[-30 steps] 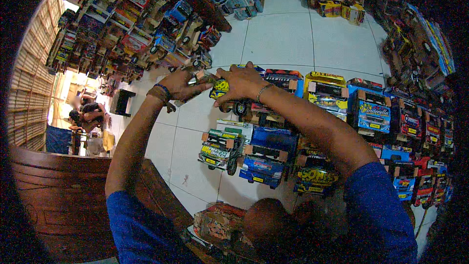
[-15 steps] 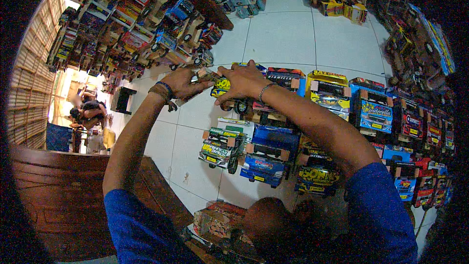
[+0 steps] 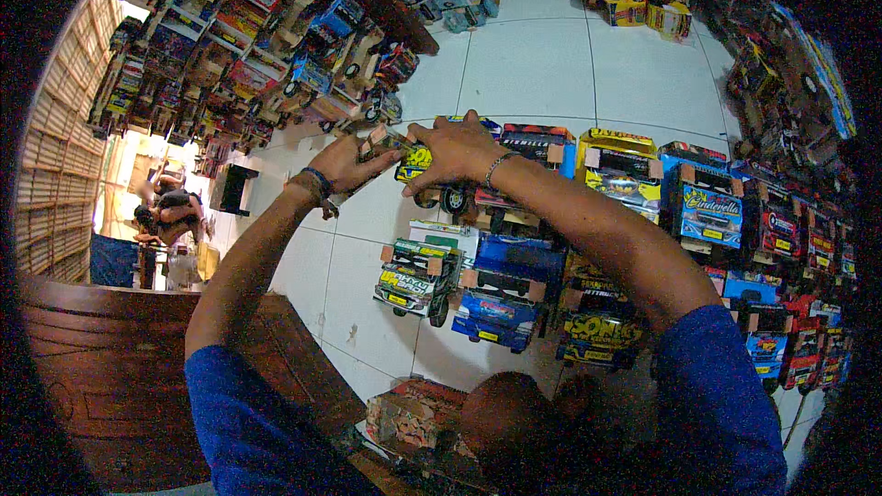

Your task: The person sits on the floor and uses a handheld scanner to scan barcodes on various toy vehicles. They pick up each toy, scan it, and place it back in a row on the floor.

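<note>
Toy truck gripped between both outstretched hands.

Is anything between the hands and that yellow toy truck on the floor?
Nothing visible. The right hand lies on top of the yellow truck, and the left hand meets it from the left side. Other toy trucks sit close below and to the right, not between.

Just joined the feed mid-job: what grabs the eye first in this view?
Both hands meet at the centre: the left hand and right hand grip a yellow toy truck above the white tiled floor. Below and to the right of them, rows of colourful toy trucks stand on the tiles. More toy trucks are stacked at upper left, and a dark wooden cabinet fills the lower left.
</note>
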Demonstrator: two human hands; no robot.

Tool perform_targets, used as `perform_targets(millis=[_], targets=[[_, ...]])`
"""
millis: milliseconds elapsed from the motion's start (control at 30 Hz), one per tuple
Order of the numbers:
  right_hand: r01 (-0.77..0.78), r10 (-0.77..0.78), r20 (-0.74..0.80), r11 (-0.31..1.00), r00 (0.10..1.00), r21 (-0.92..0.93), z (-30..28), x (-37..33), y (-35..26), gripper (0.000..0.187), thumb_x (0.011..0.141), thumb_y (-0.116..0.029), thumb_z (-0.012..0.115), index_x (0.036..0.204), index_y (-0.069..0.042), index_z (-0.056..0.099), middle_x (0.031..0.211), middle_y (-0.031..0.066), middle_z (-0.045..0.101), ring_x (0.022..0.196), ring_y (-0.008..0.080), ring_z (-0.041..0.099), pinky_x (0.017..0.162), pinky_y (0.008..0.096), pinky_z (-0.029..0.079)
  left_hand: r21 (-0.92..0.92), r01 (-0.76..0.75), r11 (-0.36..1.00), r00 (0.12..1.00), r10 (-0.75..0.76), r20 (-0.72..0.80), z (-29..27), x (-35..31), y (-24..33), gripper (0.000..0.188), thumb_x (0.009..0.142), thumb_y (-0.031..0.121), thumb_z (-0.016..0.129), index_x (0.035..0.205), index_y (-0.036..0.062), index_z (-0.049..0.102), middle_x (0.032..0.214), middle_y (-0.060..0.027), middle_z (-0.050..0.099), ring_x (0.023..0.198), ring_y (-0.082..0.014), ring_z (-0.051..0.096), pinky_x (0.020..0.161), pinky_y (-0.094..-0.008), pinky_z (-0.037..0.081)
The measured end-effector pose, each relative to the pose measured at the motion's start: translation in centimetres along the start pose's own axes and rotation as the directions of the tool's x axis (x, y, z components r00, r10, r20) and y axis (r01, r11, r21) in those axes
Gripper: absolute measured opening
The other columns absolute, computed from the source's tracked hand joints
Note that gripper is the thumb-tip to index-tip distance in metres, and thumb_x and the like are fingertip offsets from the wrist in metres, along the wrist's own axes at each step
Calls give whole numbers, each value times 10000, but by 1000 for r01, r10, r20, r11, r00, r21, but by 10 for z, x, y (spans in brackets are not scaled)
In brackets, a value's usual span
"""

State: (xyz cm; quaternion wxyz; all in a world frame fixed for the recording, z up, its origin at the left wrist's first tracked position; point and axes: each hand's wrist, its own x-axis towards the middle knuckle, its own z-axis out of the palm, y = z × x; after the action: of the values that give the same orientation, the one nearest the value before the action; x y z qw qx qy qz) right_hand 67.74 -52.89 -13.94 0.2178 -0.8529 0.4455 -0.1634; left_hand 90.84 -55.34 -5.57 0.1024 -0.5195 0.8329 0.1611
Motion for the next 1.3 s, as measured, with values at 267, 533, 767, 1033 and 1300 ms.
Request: perform_targets(millis=[267,533,767,1033,1300], targets=[[17,-16,19,999,1000,-40,4,0,-3,1177,583,-921,661,1479,-186,459,1222,225,647,1115,397,650,1023,602,365,-8,175,985,984,-174,31,9,-12,11,638,937,669,542,1270,138,659,1084,-248,721,1007,-430,695,872,-506,548],[-3,6,41,998,999,-69,-28,-15,-7,1428,498,-985,636,1494,14,409,1379,282,566,1300,421,545,1135,696,207,206,247,947,963,-263,56,-26,-37,18,979,774,888,537,1141,3,735,1009,-312,710,1008,-389,708,922,-463,538],[-70,77,35,983,996,-172,-46,-50,11,1210,564,-977,603,1269,5,615,1136,222,694,1099,360,663,1050,585,337,140,92,986,995,-86,-44,-29,-52,25,802,857,757,580,1126,18,732,1020,-263,724,1014,-378,705,928,-465,533],[-76,69,-93,995,993,-68,-35,-65,13,1077,639,-891,653,1257,-11,610,1142,199,700,1027,353,692,1028,536,339,148,-32,988,993,48,-107,-11,-26,41,893,806,813,606,937,-58,747,904,-285,717,884,-384,716,834,-465,557],[-64,57,-186,997,981,-33,-30,-67,13,1081,635,-854,692,1281,8,593,1162,199,701,1049,354,691,1030,535,351,182,-58,982,997,67,-47,-9,-4,57,904,784,842,599,843,-51,731,760,-267,696,768,-395,714,743,-483,563]])
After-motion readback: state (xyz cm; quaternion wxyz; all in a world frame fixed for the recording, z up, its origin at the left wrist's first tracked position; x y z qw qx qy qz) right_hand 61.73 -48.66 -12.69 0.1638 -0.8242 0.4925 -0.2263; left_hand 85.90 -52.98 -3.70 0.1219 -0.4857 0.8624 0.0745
